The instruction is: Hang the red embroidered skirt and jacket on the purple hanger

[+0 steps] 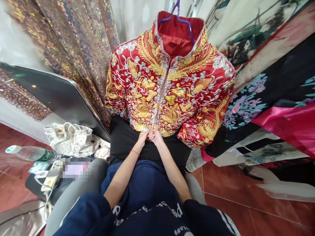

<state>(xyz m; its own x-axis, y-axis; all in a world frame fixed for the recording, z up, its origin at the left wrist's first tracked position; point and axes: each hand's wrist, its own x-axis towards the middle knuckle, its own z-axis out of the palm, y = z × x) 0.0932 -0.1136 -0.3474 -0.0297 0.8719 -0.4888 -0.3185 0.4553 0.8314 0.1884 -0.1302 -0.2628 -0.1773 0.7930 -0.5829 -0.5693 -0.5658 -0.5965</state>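
Note:
A red jacket [169, 88] thick with gold and silver embroidery hangs in front of me on a purple hanger [177, 14]. Its front opening runs down the middle with a silver trim. My left hand [143, 136] and my right hand [154, 135] meet at the bottom of that opening, both pinching the hem where the two front panels come together. A red string circles my left wrist. Below the jacket hangs a black garment [123, 141].
Sequinned fabric [73, 42] and a dark slanted panel [56, 95] stand at the left. Floral and pink garments [265, 98] hang at the right. A white spotted bag [71, 139], a plastic bottle [29, 153] and a charger lie at the lower left. Red floor tiles [228, 186] show below.

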